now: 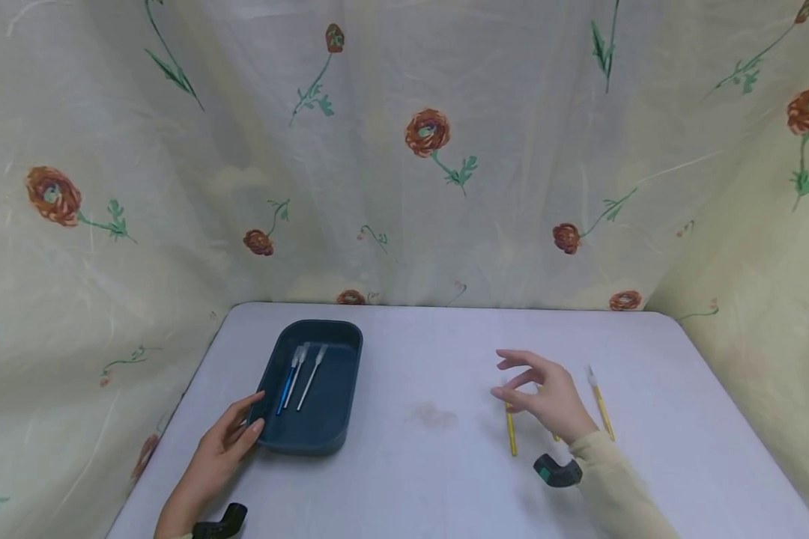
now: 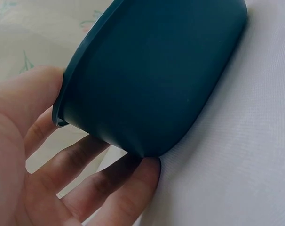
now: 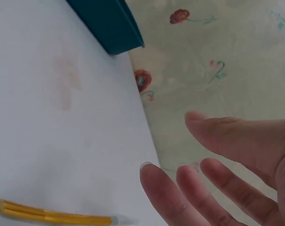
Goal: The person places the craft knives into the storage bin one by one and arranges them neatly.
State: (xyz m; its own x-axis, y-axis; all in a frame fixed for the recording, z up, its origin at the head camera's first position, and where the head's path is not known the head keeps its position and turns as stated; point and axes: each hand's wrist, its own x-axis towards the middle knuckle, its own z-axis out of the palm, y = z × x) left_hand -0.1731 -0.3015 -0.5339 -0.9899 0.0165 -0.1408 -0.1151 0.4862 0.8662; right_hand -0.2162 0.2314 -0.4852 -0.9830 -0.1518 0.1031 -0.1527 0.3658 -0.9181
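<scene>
My left hand point(image 1: 219, 445) holds the near left corner of a dark teal tray point(image 1: 333, 412), thumb and fingers spread around it. Up close, the left wrist view has the fingertips against the tray's outer wall point(image 2: 147, 80). Inside lie a blue paintbrush point(image 1: 286, 388) and two pale ones point(image 1: 312, 378), tips pointing away. My right hand point(image 1: 549, 397) hovers over the table's right half, fingers loosely bent, thumb apart from them, nothing between. Below it lies a yellow handle point(image 1: 511, 433); the hand hides its far end. Another yellow end peeks out beside the wrist.
A yellow paintbrush with a white tip point(image 1: 601, 404) lies to the right of my right hand. The white table point(image 1: 431, 479) bears a faint reddish stain point(image 1: 433, 415) near its middle. Flowered cloth point(image 1: 377, 172) hangs behind and at both sides.
</scene>
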